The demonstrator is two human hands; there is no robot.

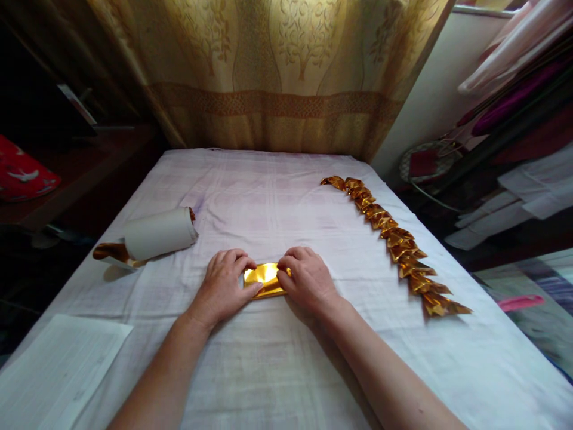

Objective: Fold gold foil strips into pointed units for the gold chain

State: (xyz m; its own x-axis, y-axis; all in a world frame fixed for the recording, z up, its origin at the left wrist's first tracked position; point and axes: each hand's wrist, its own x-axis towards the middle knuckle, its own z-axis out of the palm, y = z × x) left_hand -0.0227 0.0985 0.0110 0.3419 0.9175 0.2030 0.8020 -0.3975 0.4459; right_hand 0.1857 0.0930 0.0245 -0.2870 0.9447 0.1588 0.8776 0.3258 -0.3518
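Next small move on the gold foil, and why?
I'd probably smooth its top flat: the left hand and right hand hold the gold foil at opposite ends, and its shiny top looks slightly uneven.

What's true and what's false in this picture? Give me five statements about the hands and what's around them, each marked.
1. The left hand and right hand both touch the gold foil. True.
2. The roll stands upright. False: the roll lies on its side.
3. The gold chain lies to the right of the hands. True.
4. The paper lies under the gold chain. False: the paper lies at the near left, apart from it.
5. The curtain is plain. False: it has tree patterns.
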